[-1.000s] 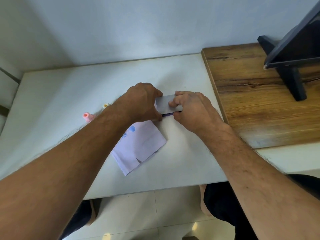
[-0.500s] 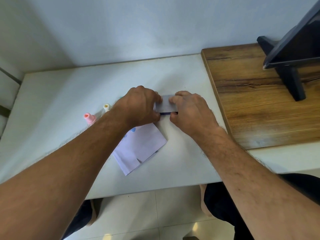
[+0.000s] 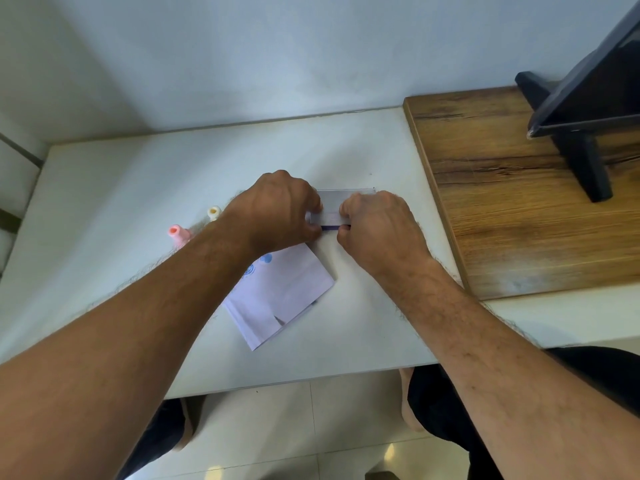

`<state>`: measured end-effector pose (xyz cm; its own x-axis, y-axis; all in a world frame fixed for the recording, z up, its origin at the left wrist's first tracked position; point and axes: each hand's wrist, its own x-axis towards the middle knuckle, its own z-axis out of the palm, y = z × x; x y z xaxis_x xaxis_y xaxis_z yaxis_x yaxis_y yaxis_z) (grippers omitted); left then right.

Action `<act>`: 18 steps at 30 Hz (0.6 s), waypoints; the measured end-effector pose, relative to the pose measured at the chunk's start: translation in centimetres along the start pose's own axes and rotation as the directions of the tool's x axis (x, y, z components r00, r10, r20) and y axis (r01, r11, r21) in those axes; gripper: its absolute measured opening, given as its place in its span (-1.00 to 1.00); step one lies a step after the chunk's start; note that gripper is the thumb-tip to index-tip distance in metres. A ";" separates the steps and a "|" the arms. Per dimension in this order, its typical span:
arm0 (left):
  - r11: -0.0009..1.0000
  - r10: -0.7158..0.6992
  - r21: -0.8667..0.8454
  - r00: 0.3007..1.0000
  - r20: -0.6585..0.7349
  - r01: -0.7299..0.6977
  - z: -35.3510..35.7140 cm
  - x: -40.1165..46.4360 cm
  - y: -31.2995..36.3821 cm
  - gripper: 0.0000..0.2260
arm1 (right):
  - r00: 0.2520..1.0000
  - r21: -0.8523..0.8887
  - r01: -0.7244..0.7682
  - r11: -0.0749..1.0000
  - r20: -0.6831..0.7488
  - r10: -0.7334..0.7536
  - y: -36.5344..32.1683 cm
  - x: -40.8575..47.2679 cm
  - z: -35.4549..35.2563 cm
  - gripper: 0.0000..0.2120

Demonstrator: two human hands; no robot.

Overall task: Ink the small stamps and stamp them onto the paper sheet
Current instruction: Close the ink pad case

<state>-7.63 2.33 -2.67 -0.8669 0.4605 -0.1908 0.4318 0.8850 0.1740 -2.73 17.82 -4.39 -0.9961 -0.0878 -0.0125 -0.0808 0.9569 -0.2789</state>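
Observation:
A grey ink pad box lies on the white table, its lid over a thin blue-purple edge at the front. My left hand grips its left end and my right hand pinches its right end. A folded white paper sheet lies just in front of the box, with blue stamp marks near its upper left, partly under my left forearm. Two small stamps stand to the left: a pink one and a pale yellow one.
A wooden board covers the table's right side, carrying a black monitor on a stand. A wall runs along the back. My knees and a tiled floor show below the table's front edge.
The grey lid has come down from a tilt to lie nearly flat on the ink pad. Both hands stay at its ends, the right hand shifted slightly.

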 end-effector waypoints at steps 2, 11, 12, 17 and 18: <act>1.000 -0.003 0.000 1.000 -0.005 0.003 0.1 0.1 -0.1 -0.67 | 1.000 -0.001 -0.004 1.000 0.011 0.004 0.0 0.2 0.4 -0.75; 0.991 -0.097 -0.093 0.994 0.053 0.101 -0.5 0.8 0.7 -0.85 | 0.997 0.020 -0.066 0.998 0.036 0.066 0.6 1.1 -0.1 -0.81; 0.990 -0.101 -0.089 0.993 0.061 0.106 -0.6 1.0 0.9 -0.85 | 0.995 0.017 -0.081 0.997 0.058 0.079 0.5 1.2 -0.1 -0.82; 0.985 -0.133 -0.102 0.989 0.062 0.139 -0.7 1.3 1.0 -0.83 | 0.991 0.020 -0.112 0.994 0.079 0.110 0.4 1.6 0.2 -0.80; 0.983 -0.138 -0.110 0.988 0.065 0.144 -0.7 1.2 1.0 -0.82 | 0.991 0.025 -0.116 0.993 0.069 0.114 0.4 1.6 0.1 -0.79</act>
<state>-8.41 3.76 -2.07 -0.9001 0.3377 -0.2752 0.2723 0.9293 0.2495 -4.33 18.06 -4.64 -0.9939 0.0032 -0.1104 0.0363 0.9535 -0.2991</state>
